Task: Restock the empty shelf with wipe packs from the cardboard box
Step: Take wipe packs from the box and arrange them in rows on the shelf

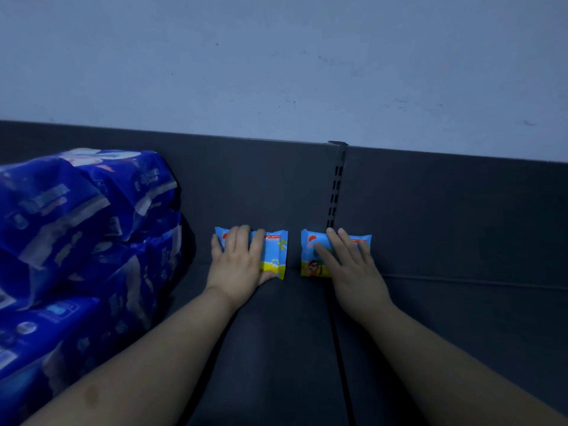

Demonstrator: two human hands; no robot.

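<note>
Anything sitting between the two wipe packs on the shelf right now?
Nothing. The head view shows only a narrow strip of bare dark shelf between the left pack and the right pack. The two packs do not touch.

Print on the left wipe pack (274, 241) is too blurred to read; likewise the right wipe pack (310, 241); likewise the blue packs (76, 210).

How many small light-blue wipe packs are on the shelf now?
2: left wipe pack under the left hand, right wipe pack under the right hand. The dark-blue packages may hide more.
</note>
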